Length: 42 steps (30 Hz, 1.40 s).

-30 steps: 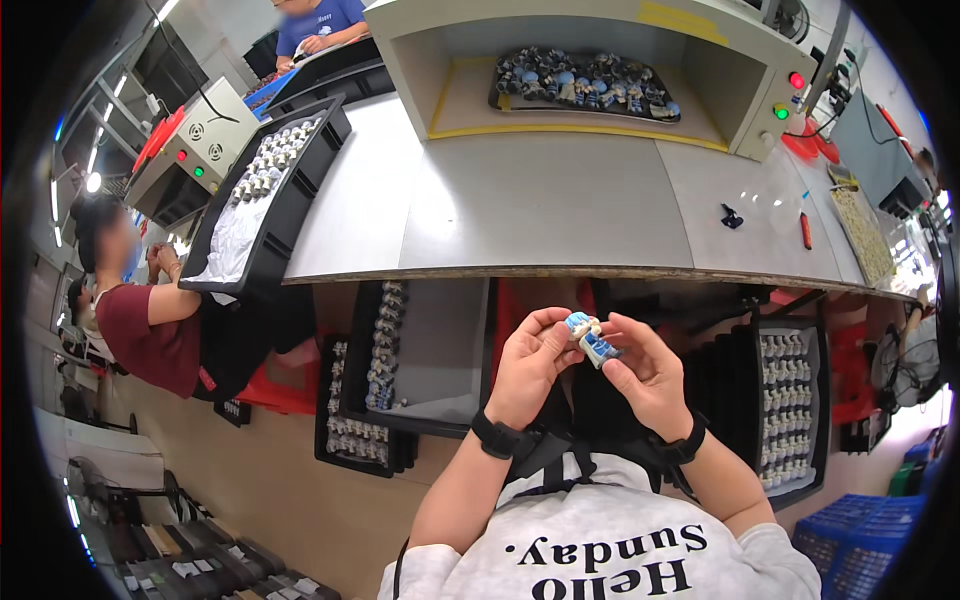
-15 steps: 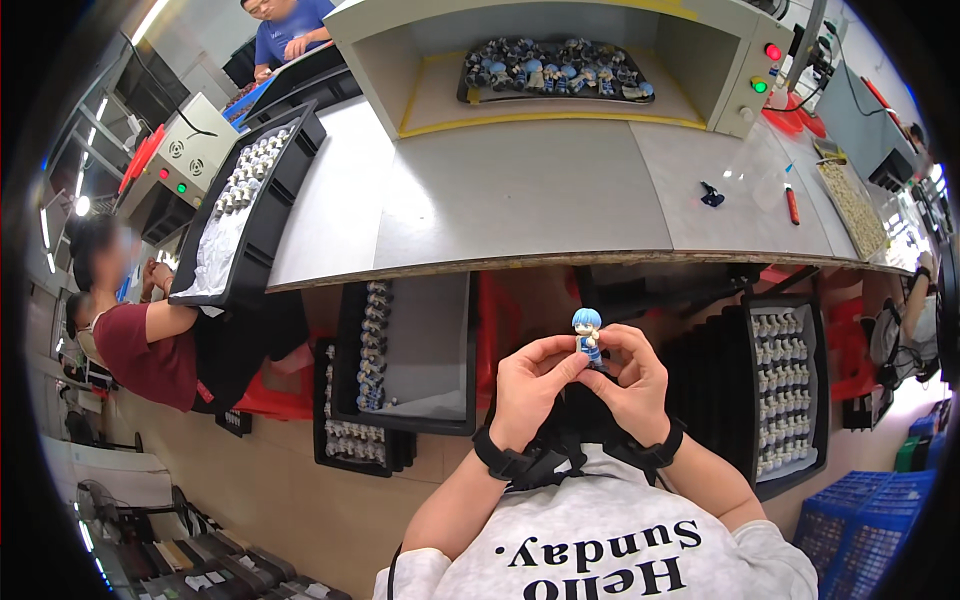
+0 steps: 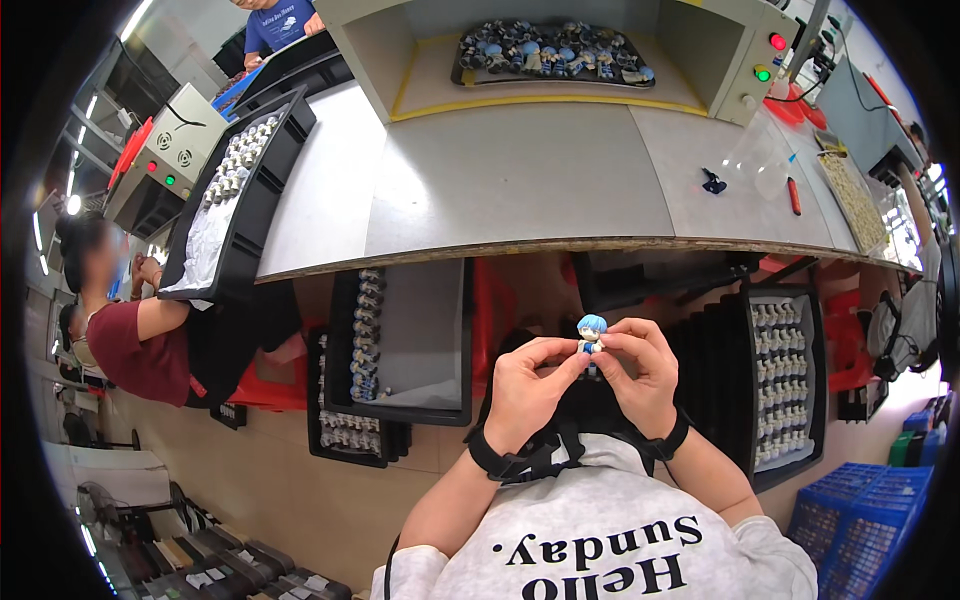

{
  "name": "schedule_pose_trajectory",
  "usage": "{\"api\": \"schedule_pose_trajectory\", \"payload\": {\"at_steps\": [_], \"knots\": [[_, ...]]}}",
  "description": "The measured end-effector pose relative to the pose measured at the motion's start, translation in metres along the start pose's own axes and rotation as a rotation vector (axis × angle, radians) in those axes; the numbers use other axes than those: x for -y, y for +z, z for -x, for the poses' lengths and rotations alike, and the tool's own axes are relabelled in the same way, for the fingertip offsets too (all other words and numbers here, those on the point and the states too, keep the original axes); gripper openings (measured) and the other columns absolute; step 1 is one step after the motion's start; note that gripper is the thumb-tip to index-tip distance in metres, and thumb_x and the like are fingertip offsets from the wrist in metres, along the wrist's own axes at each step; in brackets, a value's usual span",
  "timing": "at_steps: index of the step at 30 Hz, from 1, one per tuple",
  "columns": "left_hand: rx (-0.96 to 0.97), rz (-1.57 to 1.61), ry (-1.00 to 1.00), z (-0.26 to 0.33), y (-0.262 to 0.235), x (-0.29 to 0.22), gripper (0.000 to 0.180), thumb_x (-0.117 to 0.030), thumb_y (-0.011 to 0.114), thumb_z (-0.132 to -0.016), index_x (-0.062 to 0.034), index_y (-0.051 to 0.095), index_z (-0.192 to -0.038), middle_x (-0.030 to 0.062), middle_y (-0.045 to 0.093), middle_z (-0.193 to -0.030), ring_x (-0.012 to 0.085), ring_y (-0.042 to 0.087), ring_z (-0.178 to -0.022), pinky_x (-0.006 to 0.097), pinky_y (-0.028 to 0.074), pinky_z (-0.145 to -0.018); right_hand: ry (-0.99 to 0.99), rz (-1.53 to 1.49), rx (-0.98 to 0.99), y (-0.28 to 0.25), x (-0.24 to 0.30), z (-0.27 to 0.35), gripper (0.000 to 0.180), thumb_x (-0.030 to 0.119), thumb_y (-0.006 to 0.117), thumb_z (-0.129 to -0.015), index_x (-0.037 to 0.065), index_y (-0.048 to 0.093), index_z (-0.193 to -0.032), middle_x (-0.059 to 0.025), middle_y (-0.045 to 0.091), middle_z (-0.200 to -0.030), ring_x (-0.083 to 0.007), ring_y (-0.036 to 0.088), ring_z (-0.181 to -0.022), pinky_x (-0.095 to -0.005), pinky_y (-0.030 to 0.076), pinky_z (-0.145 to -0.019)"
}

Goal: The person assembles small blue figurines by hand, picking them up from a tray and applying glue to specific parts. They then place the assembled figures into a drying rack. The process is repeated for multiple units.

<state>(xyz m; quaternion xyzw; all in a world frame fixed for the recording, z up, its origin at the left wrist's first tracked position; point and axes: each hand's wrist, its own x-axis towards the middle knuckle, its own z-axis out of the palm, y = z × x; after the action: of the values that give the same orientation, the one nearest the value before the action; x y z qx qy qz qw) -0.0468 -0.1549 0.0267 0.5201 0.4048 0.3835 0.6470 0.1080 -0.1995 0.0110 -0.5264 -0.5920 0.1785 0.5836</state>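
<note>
The left hand (image 3: 524, 398) and right hand (image 3: 643, 388) pinch a blue-haired figurine (image 3: 591, 328) upright. The tabletop (image 3: 520, 185) lies on their far side.

Premises: a factory workshop handling small figures. A long counter (image 3: 520, 190) carries a grey cabinet (image 3: 742, 88) fitted with red and green lamps (image 3: 777, 42); inside it is a heap of blue-and-white figures (image 3: 548, 60). A similar machine (image 3: 196, 118), with round vents (image 3: 165, 141) and lamps, is noted at left. A black crate (image 3: 262, 208) at the counter's left end contains figures in rows and white lining (image 3: 205, 248); further stocked crates (image 3: 430, 340) are observed below the counter edge. Blue plastic baskets (image 3: 855, 520) are at lower right. Two co-workers are recorded: one in a maroon top (image 3: 140, 345), one in a blue shirt (image 3: 282, 25). Handwork is evidenced by a blue-haired figure (image 3: 592, 328) between the wearer's hands (image 3: 528, 395).
</note>
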Motion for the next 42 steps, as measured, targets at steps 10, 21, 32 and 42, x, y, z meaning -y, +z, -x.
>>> {"api": "schedule_pose_trajectory", "payload": {"at_steps": [10, 21, 32, 42], "knots": [[0.076, -0.279, 0.134, 0.0, -0.002, -0.016, 0.016, -0.006, 0.063, -0.085, 0.0067, 0.066, -0.094, 0.0131, 0.067, -0.084, 0.0154, 0.065, -0.073, 0.027, 0.053, -0.063, -0.091, 0.118, -0.022, 0.002, 0.01, 0.006, 0.019, 0.003, 0.075, -0.076, 0.002, 0.066, -0.093, -0.0102, 0.062, -0.09, -0.0204, 0.063, -0.075, -0.0281, 0.052, -0.065], [0.206, -0.465, 0.141, -0.009, -0.009, -0.021, 0.017, -0.007, 0.06, -0.082, 0.0049, 0.066, -0.092, 0.0202, 0.066, -0.083, 0.0332, 0.065, -0.071, 0.035, 0.051, -0.063, -0.213, 0.25, -0.008, 0.001, 0.011, 0.005, 0.022, -0.001, 0.075, -0.07, 0.004, 0.066, -0.089, -0.0074, 0.062, -0.083, -0.0191, 0.06, -0.066, -0.0273, 0.049, -0.055], [0.087, -0.602, 0.212, -0.007, 0.002, -0.019, 0.015, -0.012, 0.064, -0.075, 0.002, 0.067, -0.078, 0.0153, 0.065, -0.07, 0.0287, 0.064, -0.061, 0.034, 0.051, -0.059, -0.238, 0.238, 0.004, 0.0, 0.007, 0.005, 0.023, -0.002, 0.075, -0.068, 0.003, 0.066, -0.088, -0.0076, 0.062, -0.083, -0.0196, 0.061, -0.064, -0.0276, 0.049, -0.053], [0.012, -0.711, 0.376, -0.003, 0.006, -0.008, 0.011, -0.008, 0.067, -0.074, 0.0014, 0.066, -0.08, 0.0116, 0.064, -0.069, 0.0223, 0.065, -0.058, 0.029, 0.051, -0.054, -0.192, 0.24, -0.036, 0.002, 0.007, 0.006, 0.021, -0.001, 0.076, -0.069, 0.002, 0.066, -0.087, -0.0079, 0.063, -0.083, -0.0193, 0.062, -0.065, -0.027, 0.05, -0.056]]}}
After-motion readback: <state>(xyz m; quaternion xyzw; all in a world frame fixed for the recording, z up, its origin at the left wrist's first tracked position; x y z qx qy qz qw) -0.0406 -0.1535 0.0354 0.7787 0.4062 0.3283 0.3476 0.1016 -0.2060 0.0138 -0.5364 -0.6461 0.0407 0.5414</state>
